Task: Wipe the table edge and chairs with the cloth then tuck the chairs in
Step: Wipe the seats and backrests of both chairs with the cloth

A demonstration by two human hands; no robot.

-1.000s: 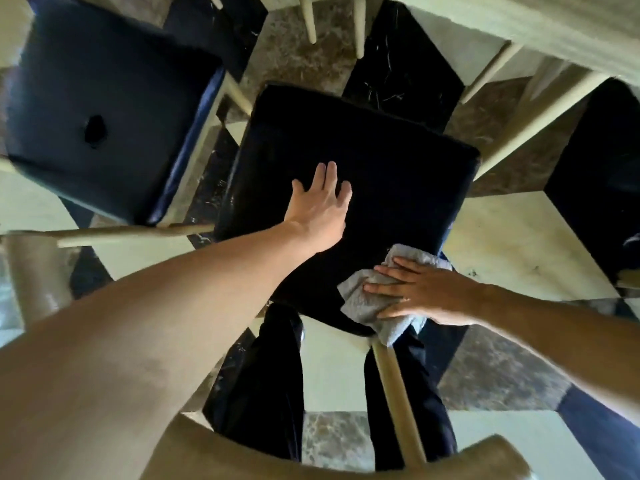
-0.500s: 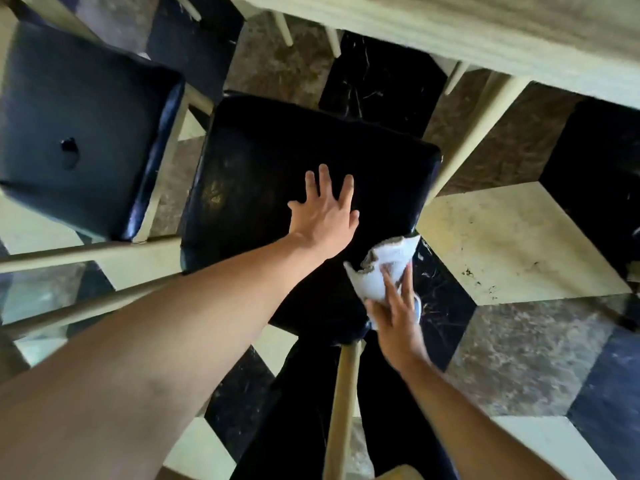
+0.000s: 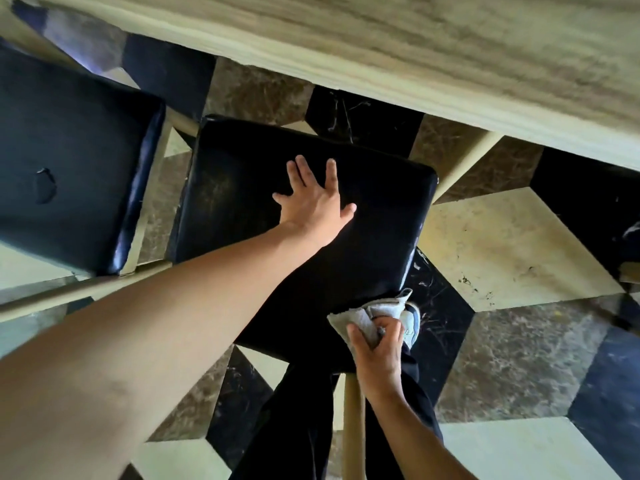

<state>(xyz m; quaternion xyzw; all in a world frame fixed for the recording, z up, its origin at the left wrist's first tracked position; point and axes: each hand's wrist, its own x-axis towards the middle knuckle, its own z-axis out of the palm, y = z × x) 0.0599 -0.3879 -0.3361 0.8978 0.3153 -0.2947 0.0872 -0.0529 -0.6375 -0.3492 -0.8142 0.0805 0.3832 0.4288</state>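
A chair with a black padded seat [image 3: 242, 188] stands below me, its front edge just short of the pale wooden table [image 3: 450, 46]. My left hand [image 3: 315, 206] lies flat on the seat with fingers spread. At the seat's near right corner my right hand [image 3: 379, 351] grips a crumpled grey cloth [image 3: 367, 315]. A light wooden part of the chair frame [image 3: 353, 424] runs down below that hand.
A second black-seated chair [image 3: 69, 168] stands to the left, close beside the first. A table leg [image 3: 464, 164] comes down at the seat's far right corner. My dark trouser legs [image 3: 301, 427] and a shoe [image 3: 412, 323] stand on the black, cream and brown tiled floor [image 3: 512, 247].
My right hand drew the cloth back along the seat's right side to the near corner and bunched it in its grip. The table edge now fills more of the view. My left hand stayed flat on the seat.
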